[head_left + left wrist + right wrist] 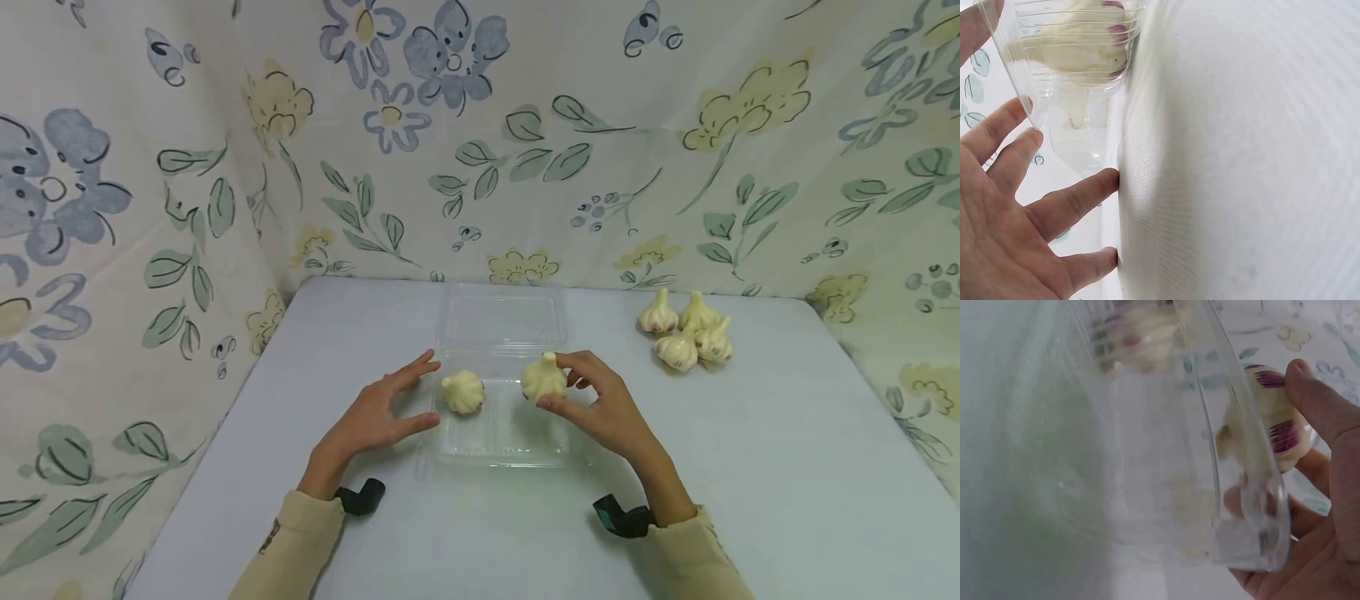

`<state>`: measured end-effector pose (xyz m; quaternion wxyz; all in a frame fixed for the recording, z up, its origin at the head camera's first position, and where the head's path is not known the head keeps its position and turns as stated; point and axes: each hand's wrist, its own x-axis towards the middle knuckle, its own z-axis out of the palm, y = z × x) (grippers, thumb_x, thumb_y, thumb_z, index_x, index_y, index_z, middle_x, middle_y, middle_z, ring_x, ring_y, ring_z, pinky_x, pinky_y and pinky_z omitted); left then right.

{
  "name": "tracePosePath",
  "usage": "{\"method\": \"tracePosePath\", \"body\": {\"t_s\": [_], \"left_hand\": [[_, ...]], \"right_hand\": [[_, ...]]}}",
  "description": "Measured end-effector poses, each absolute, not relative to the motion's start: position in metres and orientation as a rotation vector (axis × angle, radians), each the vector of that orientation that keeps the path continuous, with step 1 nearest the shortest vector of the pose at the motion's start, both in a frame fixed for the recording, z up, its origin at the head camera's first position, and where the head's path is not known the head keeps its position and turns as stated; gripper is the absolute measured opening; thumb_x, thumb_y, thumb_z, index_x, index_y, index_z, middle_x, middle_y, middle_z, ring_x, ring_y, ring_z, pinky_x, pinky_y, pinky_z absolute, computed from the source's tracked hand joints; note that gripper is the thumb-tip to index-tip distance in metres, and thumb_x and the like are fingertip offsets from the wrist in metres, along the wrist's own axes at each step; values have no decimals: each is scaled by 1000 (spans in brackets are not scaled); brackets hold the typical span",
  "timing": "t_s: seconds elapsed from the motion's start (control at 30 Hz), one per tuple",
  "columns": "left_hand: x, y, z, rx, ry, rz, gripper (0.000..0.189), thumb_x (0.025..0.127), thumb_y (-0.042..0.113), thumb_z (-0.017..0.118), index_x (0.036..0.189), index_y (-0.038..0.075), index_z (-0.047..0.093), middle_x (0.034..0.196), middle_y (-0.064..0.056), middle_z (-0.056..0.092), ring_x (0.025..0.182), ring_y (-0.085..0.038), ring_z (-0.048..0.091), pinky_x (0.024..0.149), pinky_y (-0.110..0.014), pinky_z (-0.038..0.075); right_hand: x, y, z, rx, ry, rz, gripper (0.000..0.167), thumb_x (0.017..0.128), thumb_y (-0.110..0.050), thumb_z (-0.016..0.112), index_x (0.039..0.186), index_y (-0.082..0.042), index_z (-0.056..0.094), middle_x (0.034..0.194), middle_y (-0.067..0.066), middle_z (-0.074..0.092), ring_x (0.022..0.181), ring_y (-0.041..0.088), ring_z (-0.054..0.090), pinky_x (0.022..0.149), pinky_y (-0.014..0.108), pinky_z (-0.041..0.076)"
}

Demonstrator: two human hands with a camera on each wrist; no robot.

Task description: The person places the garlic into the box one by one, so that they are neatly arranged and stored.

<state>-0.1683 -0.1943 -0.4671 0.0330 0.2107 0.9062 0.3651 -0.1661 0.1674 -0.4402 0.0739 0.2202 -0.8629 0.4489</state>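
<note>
A clear plastic clamshell box [504, 442] lies on the table with its lid [501, 321] folded back. One garlic bulb [463, 392] sits in its left part, and purple streaks show through the ribbed wall in the left wrist view. My right hand [606, 408] pinches another garlic bulb [543, 381] between thumb and fingers; the right wrist view has this bulb at the level of the box rim. My left hand [375, 415] is spread at the box's left side, fingertips [1034, 134] at the clear wall and two lower fingers down at the tabletop.
Several more garlic bulbs [686, 329] stand in a cluster at the back right of the white table [780, 467]. Floral cloth [525, 192] hangs behind the table and along both sides. A dark band with a camera [362, 497] sits on each wrist.
</note>
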Motion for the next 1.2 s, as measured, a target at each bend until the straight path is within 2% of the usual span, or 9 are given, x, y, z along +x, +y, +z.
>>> {"method": "tracePosePath", "body": {"t_s": [0.4,0.67,1.0,1.2], "left_hand": [[-168,-193,-466,631,2794,1123,76,88,44,78,154,27,46,168,14,28,137,-30,57,119,-73,21],[-168,-193,-467,628,2793,1116,77,88,51,76,154,29,46,167,16,27,138,-28,56,120,-72,21],[-168,-195,-468,638,2785,1138,77,88,53,76,154,30,46,167,17,28,138,-29,56,119,-73,21],[-169,-195,-468,648,2774,1148,76,88,49,77,154,28,46,167,16,28,138,-30,56,119,-74,20]], "right_hand": [[-155,137,-441,772,-2614,1411,55,83,-33,86,133,-26,66,120,-10,68,96,15,60,84,39,55],[-152,117,-446,832,-2661,1387,54,82,-33,87,131,-21,68,119,-6,70,91,12,60,79,30,55],[-153,97,-445,962,-2724,1282,55,80,-37,87,129,-19,68,124,-3,72,88,15,62,77,36,56],[-155,90,-446,990,-2795,1194,54,79,-40,88,125,-18,71,118,-3,74,84,16,63,74,24,51]]}}
